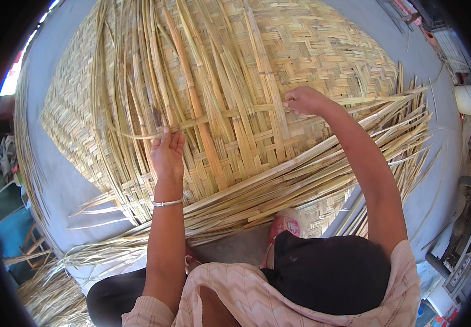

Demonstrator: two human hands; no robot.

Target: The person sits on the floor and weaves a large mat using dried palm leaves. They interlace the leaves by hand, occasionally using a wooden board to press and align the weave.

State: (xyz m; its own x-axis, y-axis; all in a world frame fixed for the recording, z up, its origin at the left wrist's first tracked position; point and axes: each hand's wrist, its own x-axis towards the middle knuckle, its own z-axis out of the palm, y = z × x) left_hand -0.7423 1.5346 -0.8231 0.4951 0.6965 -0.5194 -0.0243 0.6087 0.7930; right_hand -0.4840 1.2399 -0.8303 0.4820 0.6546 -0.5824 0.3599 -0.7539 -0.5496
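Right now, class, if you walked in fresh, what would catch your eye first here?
A big woven bamboo mat fills the upper middle, with loose strips fanning out to the right. The left hand presses a crosswise strip at centre-left, a thin bangle on its wrist. The right hand pinches a strip at centre-right.

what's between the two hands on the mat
In the head view, upright bamboo strips of the half-woven mat fill the stretch between the left hand and right hand, crossed by one horizontal strip that both hands grip.
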